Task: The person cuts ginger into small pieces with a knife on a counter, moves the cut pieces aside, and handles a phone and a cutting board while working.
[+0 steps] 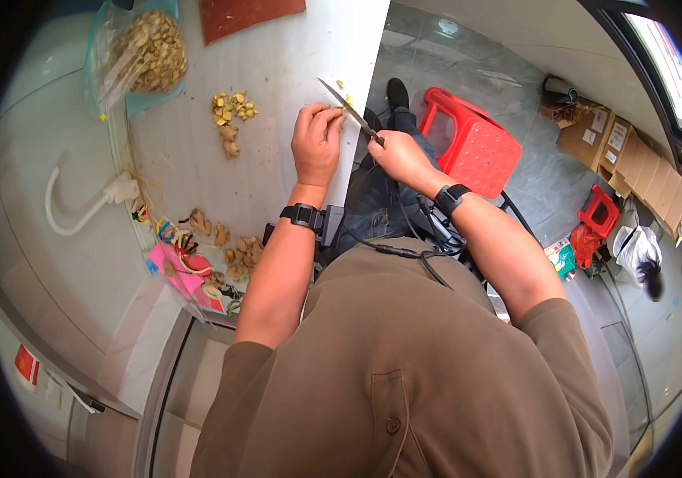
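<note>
A knife (349, 105) is held by its dark handle in my right hand (401, 155), its blade pointing up and left across the table's right edge. Close to the blade, my left hand (317, 147) has its fingers bent together around a small piece, mostly hidden, that looks like ginger. Small yellow bits lie beside the blade. Further left on the white table (277, 72) is a pile of cut ginger pieces (233, 107), with a whole ginger root (230, 142) just below it.
A bag of sliced ginger (150, 56) stands at the upper left, near a red board (249, 14). More ginger roots (244, 256) and a pink packet (170, 267) lie lower left. A red stool (480, 147) and cardboard (623, 151) are on the right.
</note>
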Action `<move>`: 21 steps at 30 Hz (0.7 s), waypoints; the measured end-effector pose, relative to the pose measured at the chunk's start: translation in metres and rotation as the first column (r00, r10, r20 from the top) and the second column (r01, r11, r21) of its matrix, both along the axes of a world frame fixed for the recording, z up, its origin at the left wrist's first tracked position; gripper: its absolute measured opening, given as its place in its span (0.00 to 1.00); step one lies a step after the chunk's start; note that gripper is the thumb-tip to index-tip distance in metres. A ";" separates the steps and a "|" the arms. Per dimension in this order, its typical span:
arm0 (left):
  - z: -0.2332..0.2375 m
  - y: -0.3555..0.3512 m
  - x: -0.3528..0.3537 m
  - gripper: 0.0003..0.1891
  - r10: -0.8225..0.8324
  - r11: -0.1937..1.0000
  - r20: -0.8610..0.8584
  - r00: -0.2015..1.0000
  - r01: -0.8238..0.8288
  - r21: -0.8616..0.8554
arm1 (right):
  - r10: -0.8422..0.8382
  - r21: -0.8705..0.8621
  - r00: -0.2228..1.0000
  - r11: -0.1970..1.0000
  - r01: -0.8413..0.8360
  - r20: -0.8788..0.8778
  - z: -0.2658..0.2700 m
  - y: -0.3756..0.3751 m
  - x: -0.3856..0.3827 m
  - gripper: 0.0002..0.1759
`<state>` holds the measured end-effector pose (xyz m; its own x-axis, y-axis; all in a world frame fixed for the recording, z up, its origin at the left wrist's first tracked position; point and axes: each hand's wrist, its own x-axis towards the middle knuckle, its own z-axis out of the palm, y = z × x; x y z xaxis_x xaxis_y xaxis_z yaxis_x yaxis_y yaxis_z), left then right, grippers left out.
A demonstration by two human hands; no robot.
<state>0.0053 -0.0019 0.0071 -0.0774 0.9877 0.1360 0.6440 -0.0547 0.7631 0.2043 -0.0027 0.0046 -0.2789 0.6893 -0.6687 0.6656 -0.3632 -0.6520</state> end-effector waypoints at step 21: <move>-0.005 0.001 0.008 0.07 0.025 0.999 -0.029 0.999 -0.025 0.020 | 0.075 0.098 0.995 0.992 -0.081 0.061 0.000 -0.008 0.012 0.19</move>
<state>0.0129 -0.0007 0.0021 -0.0977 0.9826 0.1580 0.6674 -0.0531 0.7428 0.2163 -0.0111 0.0049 -0.2978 0.7313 -0.6136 0.7269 -0.2430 -0.6423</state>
